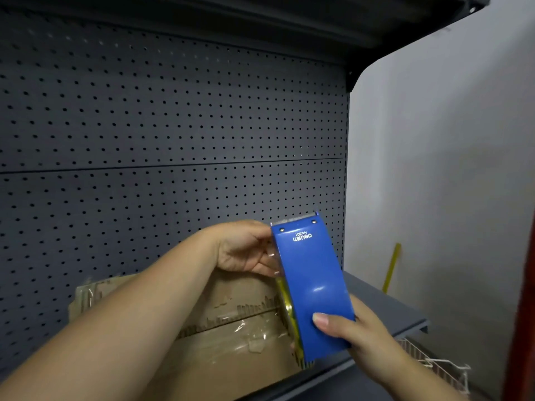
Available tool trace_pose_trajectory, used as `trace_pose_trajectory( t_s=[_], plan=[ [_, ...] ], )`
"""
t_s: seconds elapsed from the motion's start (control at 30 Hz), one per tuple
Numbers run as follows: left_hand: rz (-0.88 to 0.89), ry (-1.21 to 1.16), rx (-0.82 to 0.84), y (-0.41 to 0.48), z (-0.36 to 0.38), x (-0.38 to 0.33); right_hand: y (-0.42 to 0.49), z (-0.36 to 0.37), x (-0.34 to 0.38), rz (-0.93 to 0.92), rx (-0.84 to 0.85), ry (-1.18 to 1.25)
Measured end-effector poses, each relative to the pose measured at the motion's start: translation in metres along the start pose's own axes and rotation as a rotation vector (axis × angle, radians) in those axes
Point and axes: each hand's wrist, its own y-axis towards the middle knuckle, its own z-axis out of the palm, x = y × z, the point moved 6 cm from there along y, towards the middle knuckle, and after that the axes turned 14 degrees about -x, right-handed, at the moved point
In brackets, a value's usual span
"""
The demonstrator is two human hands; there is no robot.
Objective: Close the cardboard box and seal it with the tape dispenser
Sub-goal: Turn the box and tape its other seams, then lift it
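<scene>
A blue tape dispenser (312,285) is held upright above the right end of the cardboard box (231,337). My right hand (356,334) grips its lower end, thumb across the blue cover. My left hand (246,250) is at the dispenser's upper left side, fingers on the clear tape near the blade end. The box lies on the grey shelf with its flaps down. Clear tape with wrinkles runs along its centre seam. My left forearm covers part of the box's left half.
A dark pegboard panel (173,125) backs the shelf (385,311). Another shelf hangs overhead. A grey wall (448,169) stands to the right with a yellow strip (392,267) leaning on it. A white wire basket (434,366) sits below the shelf's right edge.
</scene>
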Motion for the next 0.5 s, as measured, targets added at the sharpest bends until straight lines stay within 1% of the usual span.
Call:
trace_pose_trajectory(
  t_s=[0.1,0.2,0.27,0.4,0.5],
  plan=[
    [0.058,0.007,-0.076,0.002,0.001,-0.001,-0.007,-0.005,-0.001,0.0,0.031,0.002],
    [0.144,0.048,-0.225,0.004,-0.004,-0.001,-0.017,-0.01,-0.006,0.028,0.07,0.014],
    [0.22,0.092,-0.304,0.002,-0.004,-0.001,-0.023,-0.011,-0.013,0.078,0.094,0.029],
    [0.352,0.276,-0.417,-0.002,-0.006,-0.004,-0.027,-0.007,-0.02,0.2,0.126,0.215],
    [0.397,0.295,-0.52,-0.006,-0.011,-0.007,-0.025,-0.006,-0.013,0.222,0.089,0.319]
  ],
)
